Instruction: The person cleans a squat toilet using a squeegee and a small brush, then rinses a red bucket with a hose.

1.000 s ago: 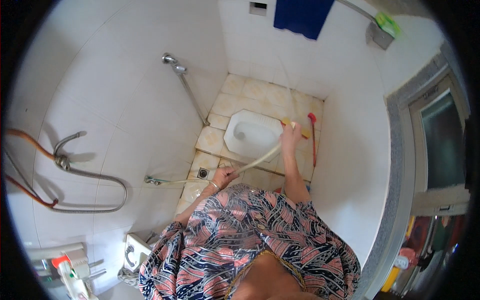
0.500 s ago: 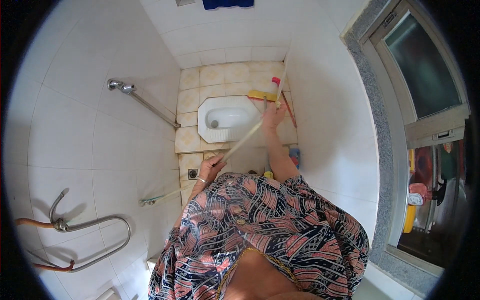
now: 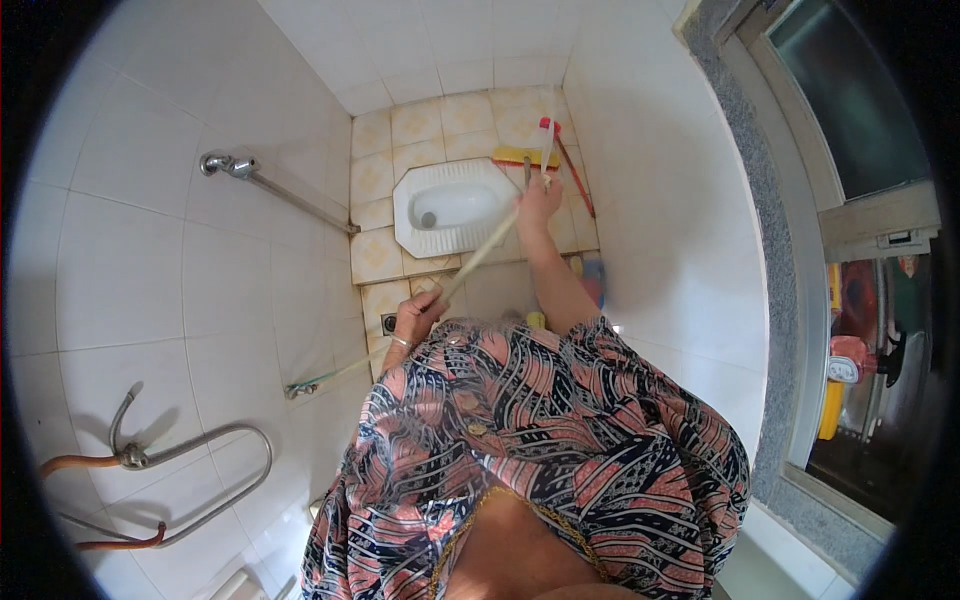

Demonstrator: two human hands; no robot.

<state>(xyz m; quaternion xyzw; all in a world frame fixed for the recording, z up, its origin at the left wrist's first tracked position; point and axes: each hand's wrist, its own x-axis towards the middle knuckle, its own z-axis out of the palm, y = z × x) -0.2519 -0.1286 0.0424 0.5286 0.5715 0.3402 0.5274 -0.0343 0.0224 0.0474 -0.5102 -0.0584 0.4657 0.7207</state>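
Note:
A pale flexible hose (image 3: 470,270) slants up from left to right through both my hands. My left hand (image 3: 418,316) is closed round its middle, above the floor drain. Near its far end, my right hand (image 3: 540,203) grips it, with the arm stretched forward. From that end a whitish translucent streak (image 3: 547,150), apparently water, points toward the far right corner. The hose's other end runs to a small wall tap (image 3: 300,388) at lower left. Left of my right hand lies a white squat toilet (image 3: 440,240). Just beyond the hand is a yellow broom head (image 3: 525,157).
A red-handled tool (image 3: 576,178) leans by the right wall. A blue container (image 3: 593,285) stands below my right forearm. Metal pipes (image 3: 300,203) and a shower fitting (image 3: 132,457) jut from the left wall. A step edge (image 3: 400,276) crosses the tiled floor.
The view has shifted, so the floor and toilet sit higher in the picture. My right hand and the streak have swung slightly left. Both hands keep their grip on the hose.

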